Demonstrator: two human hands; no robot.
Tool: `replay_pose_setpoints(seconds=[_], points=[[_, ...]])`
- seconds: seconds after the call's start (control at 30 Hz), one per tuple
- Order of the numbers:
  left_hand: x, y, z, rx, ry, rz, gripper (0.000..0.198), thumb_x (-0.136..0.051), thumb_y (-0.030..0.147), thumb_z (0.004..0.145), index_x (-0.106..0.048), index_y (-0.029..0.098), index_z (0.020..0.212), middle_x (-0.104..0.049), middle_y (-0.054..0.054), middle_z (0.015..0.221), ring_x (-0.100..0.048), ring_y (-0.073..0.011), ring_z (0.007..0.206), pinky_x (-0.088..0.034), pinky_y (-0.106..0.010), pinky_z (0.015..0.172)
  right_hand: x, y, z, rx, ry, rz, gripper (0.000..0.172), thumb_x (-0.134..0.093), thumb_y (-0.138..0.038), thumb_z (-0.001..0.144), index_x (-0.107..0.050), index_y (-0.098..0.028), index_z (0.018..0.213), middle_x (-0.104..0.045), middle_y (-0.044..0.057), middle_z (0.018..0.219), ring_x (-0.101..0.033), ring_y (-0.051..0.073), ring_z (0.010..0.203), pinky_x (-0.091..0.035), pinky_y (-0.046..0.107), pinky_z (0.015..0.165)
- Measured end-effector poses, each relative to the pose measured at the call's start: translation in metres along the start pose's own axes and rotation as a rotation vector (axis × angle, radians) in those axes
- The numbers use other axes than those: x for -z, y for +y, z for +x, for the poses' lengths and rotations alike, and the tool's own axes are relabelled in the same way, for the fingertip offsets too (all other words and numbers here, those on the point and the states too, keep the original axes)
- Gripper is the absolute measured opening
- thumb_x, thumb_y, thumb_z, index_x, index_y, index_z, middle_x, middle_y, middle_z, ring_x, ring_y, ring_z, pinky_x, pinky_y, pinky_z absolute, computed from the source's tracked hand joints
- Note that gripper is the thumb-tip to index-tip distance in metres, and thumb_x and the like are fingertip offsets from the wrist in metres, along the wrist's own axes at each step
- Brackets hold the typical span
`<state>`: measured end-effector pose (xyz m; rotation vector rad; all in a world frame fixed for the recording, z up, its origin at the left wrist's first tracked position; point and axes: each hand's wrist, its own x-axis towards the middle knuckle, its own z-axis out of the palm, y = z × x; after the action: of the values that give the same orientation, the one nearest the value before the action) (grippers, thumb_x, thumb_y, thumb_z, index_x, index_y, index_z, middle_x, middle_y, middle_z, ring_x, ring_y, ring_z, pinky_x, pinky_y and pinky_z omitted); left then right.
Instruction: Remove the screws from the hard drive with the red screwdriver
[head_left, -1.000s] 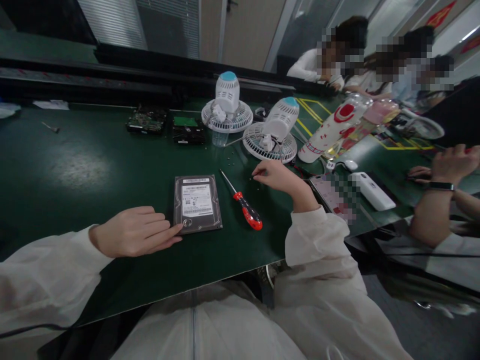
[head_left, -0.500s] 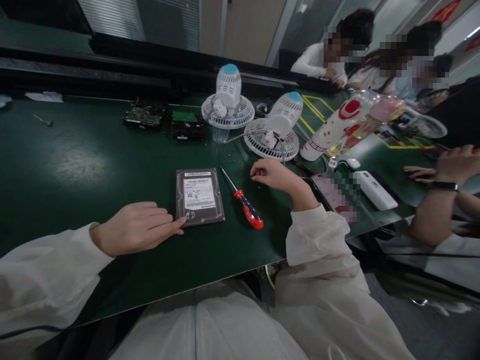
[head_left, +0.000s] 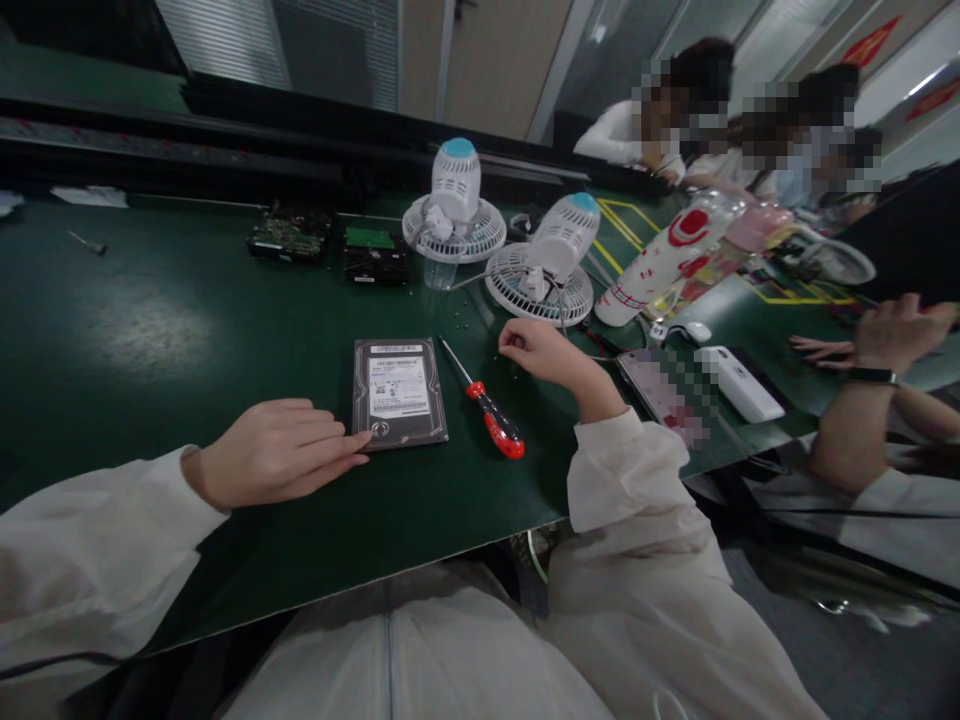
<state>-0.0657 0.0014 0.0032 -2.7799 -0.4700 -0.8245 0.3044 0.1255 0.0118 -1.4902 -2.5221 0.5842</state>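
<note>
A hard drive [head_left: 397, 385] with a white label lies flat on the green table. My left hand [head_left: 277, 452] is beside it, fingers stretched out, with a fingertip on its lower left corner. Just right of the drive lies a screwdriver [head_left: 489, 415] with a red and black handle, its tip pointing away from me. My right hand [head_left: 547, 355] is beyond the handle, low over the table. Its thumb and fingers are pinched together; whatever is between them is too small to make out. Several tiny screws [head_left: 462, 316] lie on the table past the screwdriver tip.
Two white fans [head_left: 540, 285] stand face down at the back, near a clear cup [head_left: 440, 272]. Left of them are a black drive [head_left: 375, 262] and a circuit-board assembly [head_left: 291, 235]. Bottles [head_left: 652, 265], a phone [head_left: 660, 395] and a co-worker's arm [head_left: 862, 400] are to the right.
My right hand has shifted slightly left, its fingers curled in a little more. The left hand stays at the drive's corner. The view has tilted slightly.
</note>
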Motion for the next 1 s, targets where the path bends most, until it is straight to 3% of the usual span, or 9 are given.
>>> replay_pose_setpoints(seconds=[0.27,0.37,0.47,0.57,0.73,0.87,1.0], points=[[-0.001,0.0,-0.001,0.008,-0.012,-0.002,0.012,-0.064,0.019,0.094,-0.073,0.011,0.096,-0.073,-0.003,0.072,-0.061,-0.0115,0.056,-0.045,-0.025,0.052,0.001,-0.009,-0.001,0.013,0.284,0.277,0.035,-0.061,-0.04,0.098,-0.062,-0.014,0.12,-0.066,0.008,0.117,-0.066,0.017,0.103,-0.059,0.038,0.09],[-0.001,0.001,-0.001,0.006,-0.018,-0.004,0.011,-0.065,0.019,0.093,-0.073,0.012,0.096,-0.073,-0.002,0.073,-0.061,-0.0115,0.057,-0.044,-0.025,0.052,-0.003,-0.028,0.0,0.065,0.416,0.482,0.029,-0.063,-0.04,0.096,-0.064,-0.013,0.105,-0.067,0.004,0.099,-0.065,0.013,0.086,-0.058,0.031,0.08],[0.001,0.003,0.0,0.031,0.021,0.005,0.018,-0.068,0.029,0.093,-0.072,0.012,0.096,-0.071,-0.003,0.073,-0.06,-0.0121,0.057,-0.044,-0.025,0.052,-0.005,-0.057,-0.007,0.15,0.501,0.687,0.025,-0.069,-0.043,0.089,-0.063,-0.018,0.088,-0.065,0.0,0.085,-0.064,0.01,0.074,-0.057,0.026,0.075],[0.003,0.01,0.003,0.14,0.095,-0.005,0.026,-0.072,0.037,0.089,-0.072,0.012,0.097,-0.07,-0.003,0.076,-0.061,-0.0129,0.058,-0.045,-0.026,0.053,-0.008,-0.093,-0.022,0.251,0.496,0.836,0.02,-0.074,-0.038,0.085,-0.066,-0.021,0.089,-0.068,-0.001,0.086,-0.066,0.01,0.075,-0.059,0.026,0.074],[0.005,0.039,0.012,0.34,0.171,-0.171,0.013,-0.072,0.021,0.089,-0.071,0.016,0.101,-0.068,-0.002,0.083,-0.063,-0.0106,0.064,-0.048,-0.022,0.055,-0.027,-0.139,-0.041,0.392,0.424,0.91,0.006,-0.074,-0.023,0.086,-0.07,-0.019,0.086,-0.072,0.001,0.086,-0.069,0.012,0.08,-0.06,0.026,0.074],[0.006,0.067,0.017,0.693,0.13,-0.488,0.014,-0.068,0.016,0.092,-0.072,0.017,0.105,-0.067,-0.003,0.094,-0.061,-0.007,0.064,-0.048,-0.018,0.054,-0.049,-0.152,-0.044,0.535,0.395,0.829,0.003,-0.073,-0.018,0.085,-0.072,-0.015,0.086,-0.074,0.004,0.086,-0.071,0.011,0.08,-0.058,0.024,0.074],[0.007,0.076,0.023,0.823,0.181,-0.612,0.014,-0.07,0.016,0.09,-0.074,0.019,0.103,-0.066,-0.002,0.094,-0.061,-0.0073,0.067,-0.048,-0.017,0.053,-0.06,-0.155,-0.045,0.641,0.403,0.7,0.011,-0.072,-0.011,0.085,-0.072,-0.015,0.095,-0.076,0.003,0.087,-0.072,0.009,0.081,-0.058,0.021,0.075]])
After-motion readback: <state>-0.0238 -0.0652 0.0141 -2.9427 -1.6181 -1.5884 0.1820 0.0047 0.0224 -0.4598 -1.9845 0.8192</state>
